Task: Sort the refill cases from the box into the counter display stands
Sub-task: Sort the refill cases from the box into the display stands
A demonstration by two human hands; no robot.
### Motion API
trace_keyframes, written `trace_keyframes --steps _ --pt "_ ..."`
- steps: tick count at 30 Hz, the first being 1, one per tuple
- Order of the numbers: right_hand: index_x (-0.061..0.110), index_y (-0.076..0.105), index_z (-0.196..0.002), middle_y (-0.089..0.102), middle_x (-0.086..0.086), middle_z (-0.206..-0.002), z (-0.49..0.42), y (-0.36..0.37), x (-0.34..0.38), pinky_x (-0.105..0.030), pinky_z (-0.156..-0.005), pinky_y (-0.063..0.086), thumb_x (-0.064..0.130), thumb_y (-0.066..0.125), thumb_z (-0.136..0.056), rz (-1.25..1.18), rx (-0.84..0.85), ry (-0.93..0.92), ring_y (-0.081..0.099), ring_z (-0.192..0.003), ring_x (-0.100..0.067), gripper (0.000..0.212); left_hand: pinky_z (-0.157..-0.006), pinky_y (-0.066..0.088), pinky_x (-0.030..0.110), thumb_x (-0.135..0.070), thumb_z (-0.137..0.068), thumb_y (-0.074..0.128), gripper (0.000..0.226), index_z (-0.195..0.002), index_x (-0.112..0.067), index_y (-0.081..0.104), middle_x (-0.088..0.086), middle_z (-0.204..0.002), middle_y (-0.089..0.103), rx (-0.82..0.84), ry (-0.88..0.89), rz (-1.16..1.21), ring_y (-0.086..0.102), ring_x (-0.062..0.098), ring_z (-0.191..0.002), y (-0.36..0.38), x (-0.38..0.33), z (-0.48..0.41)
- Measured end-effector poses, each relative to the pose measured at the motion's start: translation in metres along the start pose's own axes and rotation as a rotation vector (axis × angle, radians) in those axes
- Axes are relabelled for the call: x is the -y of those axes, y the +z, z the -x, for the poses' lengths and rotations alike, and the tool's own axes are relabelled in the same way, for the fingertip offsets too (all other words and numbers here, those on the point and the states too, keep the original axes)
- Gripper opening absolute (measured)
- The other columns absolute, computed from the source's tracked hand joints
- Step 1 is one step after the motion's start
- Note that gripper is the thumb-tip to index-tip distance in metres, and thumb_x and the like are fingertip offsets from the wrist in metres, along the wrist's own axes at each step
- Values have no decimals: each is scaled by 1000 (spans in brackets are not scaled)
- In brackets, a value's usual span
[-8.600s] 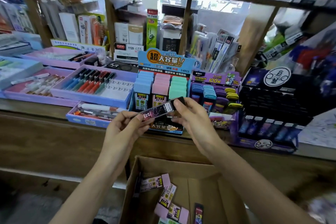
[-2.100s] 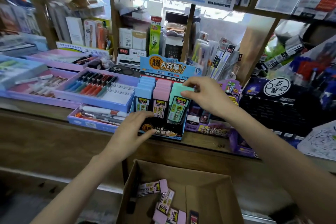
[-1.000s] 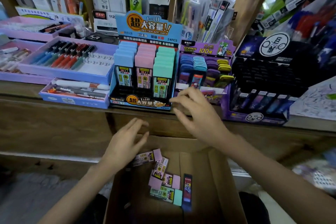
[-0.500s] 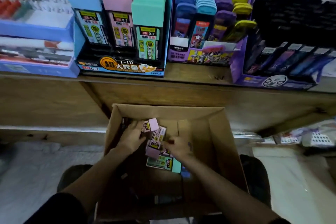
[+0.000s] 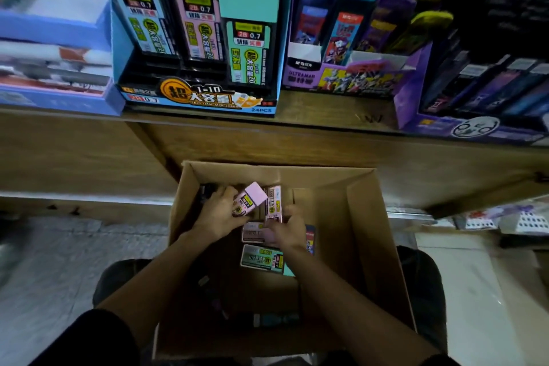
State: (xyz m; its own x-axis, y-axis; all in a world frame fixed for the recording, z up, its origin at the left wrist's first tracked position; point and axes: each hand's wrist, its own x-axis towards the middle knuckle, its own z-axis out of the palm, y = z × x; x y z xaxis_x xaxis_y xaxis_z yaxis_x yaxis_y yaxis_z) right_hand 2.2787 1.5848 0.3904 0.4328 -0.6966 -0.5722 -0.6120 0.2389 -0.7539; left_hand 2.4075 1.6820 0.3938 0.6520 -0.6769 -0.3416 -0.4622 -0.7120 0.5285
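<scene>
Both hands are down in the cardboard box [image 5: 367, 235]. The left hand [image 5: 218, 214] grips a pink refill case [image 5: 250, 198]. The right hand [image 5: 287, 231] seems to pinch a second pink case [image 5: 274, 203], though it's dim in there. A green case [image 5: 261, 258] lies flat below them. The blue display stand [image 5: 196, 98] sits on the counter [image 5: 332, 111].

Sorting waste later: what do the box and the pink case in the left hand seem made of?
Box: matte brown cardboard, going by its creased flaps. Pink case in the left hand: probably smooth plastic, faintly shiny, with a printed label.
</scene>
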Motion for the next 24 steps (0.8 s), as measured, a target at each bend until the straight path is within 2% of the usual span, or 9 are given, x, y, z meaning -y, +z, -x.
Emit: trace_keyframes --steps 2,5,7,9,12,16,19,21,24 --pt "11 56 -104 67 -16 -108 1 -16 0 -36 -76 56 2 67 -83 -96 89 -38 64 -93 -25 26 -75 42 31 -19 -74 78 55 -115 -7 44 12 -112 57 19 -74 247 57 25 -97 -2 -6 5" --pt "11 58 -122 67 -12 -110 7 -44 6 -18 -68 53 6 63 -87 -110 241 -100 64 -90 -16 36 -71 42 20 -17 -74 79 53 -116 -11 47 3 -104 62 14 -76 438 58 13 -91 -8 -16 14" --pt "15 57 -126 69 -5 -107 13 -65 13 -23 -76 54 10 63 -87 -77 347 -127 67 -92 -15 40 -70 42 15 -19 -75 78 48 -113 -17 50 -4 -100 62 -21 -39 490 58 7 -90 -14 -25 24" --pt "16 55 -127 69 2 -103 20 -87 26 -21 -73 54 10 62 -88 -3 442 -158 68 -88 -10 40 -71 45 15 -18 -79 74 38 -109 -19 52 -5 -98 64 -41 2 525 60 6 -89 -24 -35 32" --pt "13 53 -129 64 3 -109 34 -114 55 -9 -64 46 7 59 -90 202 571 -265 65 -87 -2 41 -75 48 20 -17 -86 66 25 -108 -15 53 -1 -100 66 -81 89 549 62 10 -91 -44 -53 42" --pt "8 50 -131 63 3 -106 57 -138 98 -3 -51 42 3 58 -90 258 719 -402 63 -67 12 43 -85 54 36 -22 -87 64 34 -117 -13 52 4 -107 67 34 140 731 65 18 -99 -72 -80 60" --pt "14 56 -123 65 0 -103 72 -149 123 -11 -44 43 7 61 -89 238 682 -471 65 -63 3 35 -82 56 33 -33 -74 68 49 -118 -16 52 3 -107 69 129 157 842 68 16 -97 -88 -100 75" --pt "21 58 -110 69 0 -97 80 -154 133 -17 -40 42 11 64 -87 204 593 -497 64 -58 -6 26 -79 56 27 -24 -74 70 50 -119 -14 51 5 -108 69 125 189 869 68 16 -97 -96 -111 82" --pt "15 55 -102 69 -4 -84 90 -159 144 -19 -41 40 8 68 -84 81 425 -525 59 -52 -11 23 -77 56 27 -9 -78 69 45 -119 -10 51 10 -107 69 133 247 896 67 20 -93 -105 -126 90"
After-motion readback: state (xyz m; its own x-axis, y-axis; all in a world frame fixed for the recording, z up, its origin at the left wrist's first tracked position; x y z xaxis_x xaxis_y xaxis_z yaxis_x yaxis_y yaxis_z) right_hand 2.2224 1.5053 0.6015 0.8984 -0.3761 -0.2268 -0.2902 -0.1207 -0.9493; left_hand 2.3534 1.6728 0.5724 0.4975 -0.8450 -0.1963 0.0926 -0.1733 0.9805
